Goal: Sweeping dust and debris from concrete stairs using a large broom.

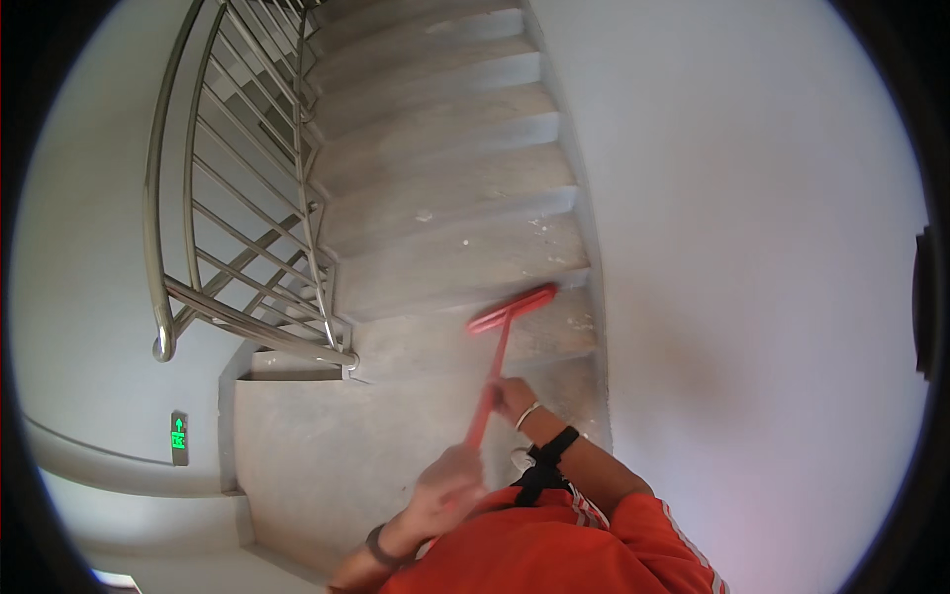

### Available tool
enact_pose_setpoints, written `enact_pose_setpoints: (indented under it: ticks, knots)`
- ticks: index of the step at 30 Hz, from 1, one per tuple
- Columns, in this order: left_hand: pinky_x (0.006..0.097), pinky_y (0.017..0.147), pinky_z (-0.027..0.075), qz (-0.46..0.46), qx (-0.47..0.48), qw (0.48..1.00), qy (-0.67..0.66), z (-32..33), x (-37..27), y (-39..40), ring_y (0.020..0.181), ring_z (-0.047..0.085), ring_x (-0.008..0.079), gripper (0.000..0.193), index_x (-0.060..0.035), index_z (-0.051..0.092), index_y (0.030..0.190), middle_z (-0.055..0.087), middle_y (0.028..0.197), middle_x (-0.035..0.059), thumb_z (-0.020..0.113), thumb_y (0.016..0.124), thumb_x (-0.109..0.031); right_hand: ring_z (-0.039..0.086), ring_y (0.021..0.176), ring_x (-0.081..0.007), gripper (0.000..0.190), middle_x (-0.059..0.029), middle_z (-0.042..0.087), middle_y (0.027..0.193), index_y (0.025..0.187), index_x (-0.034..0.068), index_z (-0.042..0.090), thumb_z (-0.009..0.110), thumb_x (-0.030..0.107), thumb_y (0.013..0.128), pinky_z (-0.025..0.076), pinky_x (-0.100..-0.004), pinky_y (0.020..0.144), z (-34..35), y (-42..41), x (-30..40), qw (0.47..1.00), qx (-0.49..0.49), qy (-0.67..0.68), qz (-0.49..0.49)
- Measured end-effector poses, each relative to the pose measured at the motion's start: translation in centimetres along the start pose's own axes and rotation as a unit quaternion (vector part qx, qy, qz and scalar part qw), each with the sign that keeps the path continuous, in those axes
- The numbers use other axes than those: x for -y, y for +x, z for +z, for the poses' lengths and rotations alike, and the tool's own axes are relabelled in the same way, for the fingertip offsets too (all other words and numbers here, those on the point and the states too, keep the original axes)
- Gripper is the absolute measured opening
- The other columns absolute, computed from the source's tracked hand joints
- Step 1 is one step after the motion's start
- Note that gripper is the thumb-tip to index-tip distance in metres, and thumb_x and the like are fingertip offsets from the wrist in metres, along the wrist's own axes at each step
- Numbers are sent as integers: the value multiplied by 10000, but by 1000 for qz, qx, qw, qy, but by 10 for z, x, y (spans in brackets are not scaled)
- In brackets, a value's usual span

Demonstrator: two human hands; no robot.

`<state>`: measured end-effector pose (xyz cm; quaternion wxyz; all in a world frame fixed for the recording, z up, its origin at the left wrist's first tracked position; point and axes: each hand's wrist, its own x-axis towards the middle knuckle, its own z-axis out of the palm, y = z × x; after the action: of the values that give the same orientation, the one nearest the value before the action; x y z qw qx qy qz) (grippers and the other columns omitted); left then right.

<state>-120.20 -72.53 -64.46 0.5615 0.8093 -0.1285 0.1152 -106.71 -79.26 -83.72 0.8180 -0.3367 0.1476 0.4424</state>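
A red broom [512, 308] slants across the concrete stairs [453, 178], its wide head over the step nearest the landing. The head looks slightly blurred, and its bristles are hard to make out. Around the lower part of the broom's red handle [499, 356] is my right hand [513, 399], with a pale band at the wrist and a black strap on the forearm. Close to my body, my left hand [449, 482] grips the upper end of the handle and is blurred. A dark band circles the left wrist.
A stainless steel railing [245, 178] borders the stairs on the left, with part of another flight [289, 362] beyond it. The white wall [742, 223] runs along the right. A lit green exit sign [179, 438] is low on the left wall. White spots [545, 226] mark the treads.
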Motion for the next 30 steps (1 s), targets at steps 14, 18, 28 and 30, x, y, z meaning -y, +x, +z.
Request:
enact_pose_setpoints:
  ticks: [14,18,28,30]
  knots:
    - [355,555,310,49,176,982,-41,42,-22,46,561,368,249,158,-41,452,623,363,594,71,598,683,-27,528,583,-180,129,-104,519,643,758,11,504,572,111,713,448,-277,524,-107,7,-11,978,-55,-98,-174]
    - [338,569,306,73,144,986,-37,35,-22,49,592,356,252,246,-50,383,595,345,616,73,597,707,-95,535,561,-188,122,-106,522,605,760,-4,522,568,93,703,438,-288,517,-73,-6,3,976,-48,-90,-190]
    - [339,575,321,11,175,984,-32,41,-2,45,607,381,266,203,-34,422,616,391,625,83,607,694,-67,504,532,-172,117,-65,494,611,692,0,494,544,97,732,424,-286,468,-89,17,23,993,-117,13,-5]
    - [346,600,339,-9,179,983,-49,16,-14,36,602,404,265,157,-26,445,619,422,635,86,582,696,-31,532,580,-204,101,-86,502,613,711,-15,524,556,80,702,435,-289,508,-74,3,10,994,-55,89,16]
